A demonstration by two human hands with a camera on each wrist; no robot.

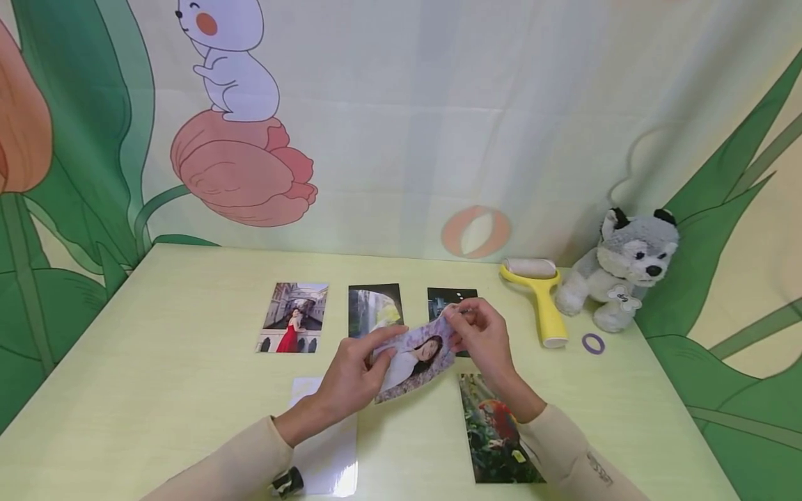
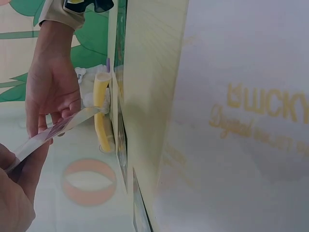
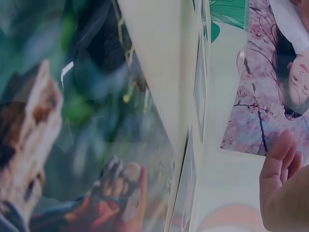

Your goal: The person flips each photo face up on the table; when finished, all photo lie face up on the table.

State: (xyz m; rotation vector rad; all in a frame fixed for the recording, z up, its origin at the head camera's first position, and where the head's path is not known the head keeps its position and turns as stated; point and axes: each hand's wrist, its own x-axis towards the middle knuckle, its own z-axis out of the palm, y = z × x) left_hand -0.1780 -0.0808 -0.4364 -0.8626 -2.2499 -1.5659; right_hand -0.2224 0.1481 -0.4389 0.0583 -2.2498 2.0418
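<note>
Both hands hold a photo [image 1: 410,369] of a person in white among pink blossoms, raised over the middle of the table. My left hand [image 1: 349,376] grips its left side, thumb on the picture face and fingers behind. At the upper right corner, my right hand [image 1: 487,341] pinches the edge, and the corner bends up there. Seen edge-on in the left wrist view, the photo [image 2: 53,130] slants between the two hands. Below the left forearm lies a white sheet [image 1: 332,452] with pale yellow print. A parrot photo [image 1: 491,438] lies partly under the right forearm.
A red-dress photo [image 1: 294,319], a waterfall photo [image 1: 370,306] and a dark photo [image 1: 447,298] lie in a back row, the last two partly hidden. To the right are a yellow-handled lint roller [image 1: 545,306], a purple ring [image 1: 592,344] and a plush husky [image 1: 626,268].
</note>
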